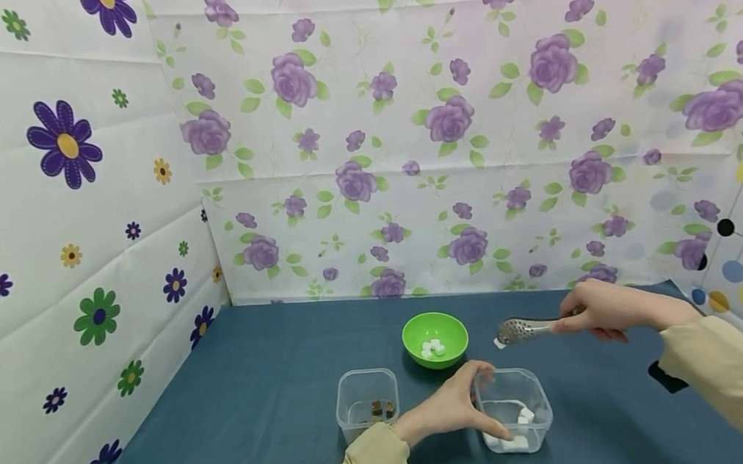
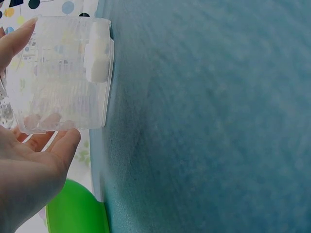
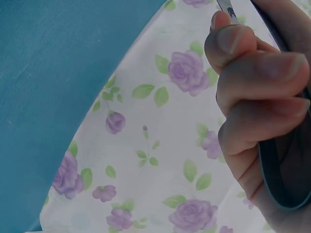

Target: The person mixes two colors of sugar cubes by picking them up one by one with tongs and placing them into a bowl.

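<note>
On the head feed I have the right hand curled round metal tongs, a white cube at their perforated tips, above the half of the desk towards its back-right corner. The left hand grasps a clear tub, thumb and fingers on its walls; I see white pieces inside. Beyond it, nearer the desk's back edge, sits a green bowl with more white cubes. Towards the desk's left edge from my left wrist stands a second tub holding brown pieces. A floral curtain hangs along the back edge.
</note>
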`<state>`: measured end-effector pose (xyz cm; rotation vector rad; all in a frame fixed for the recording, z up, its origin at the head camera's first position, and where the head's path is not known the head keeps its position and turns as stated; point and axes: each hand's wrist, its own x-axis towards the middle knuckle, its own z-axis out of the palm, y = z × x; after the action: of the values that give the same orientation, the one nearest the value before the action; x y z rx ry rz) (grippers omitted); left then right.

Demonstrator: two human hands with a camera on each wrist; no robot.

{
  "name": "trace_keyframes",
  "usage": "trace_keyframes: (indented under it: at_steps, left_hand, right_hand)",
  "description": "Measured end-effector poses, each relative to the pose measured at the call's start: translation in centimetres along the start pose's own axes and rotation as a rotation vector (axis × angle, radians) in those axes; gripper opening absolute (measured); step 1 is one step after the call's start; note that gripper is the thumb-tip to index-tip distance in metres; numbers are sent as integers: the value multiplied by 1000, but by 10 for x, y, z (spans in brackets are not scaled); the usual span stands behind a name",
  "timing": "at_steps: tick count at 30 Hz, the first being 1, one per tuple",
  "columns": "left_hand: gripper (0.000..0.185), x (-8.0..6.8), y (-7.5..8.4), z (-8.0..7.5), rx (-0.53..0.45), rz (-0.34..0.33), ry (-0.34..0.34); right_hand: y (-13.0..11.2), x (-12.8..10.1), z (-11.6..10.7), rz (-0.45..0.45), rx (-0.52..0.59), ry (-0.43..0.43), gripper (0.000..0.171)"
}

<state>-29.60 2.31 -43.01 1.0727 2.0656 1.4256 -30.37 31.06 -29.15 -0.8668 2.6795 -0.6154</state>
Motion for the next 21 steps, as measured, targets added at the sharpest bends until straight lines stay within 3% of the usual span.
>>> trace_keyframes:
  at_steps: [21]
  left_hand:
    - [66, 0, 1, -1, -5, -12, 0]
  right_hand:
    - [-5, 46, 9, 37, -20, 7, 28]
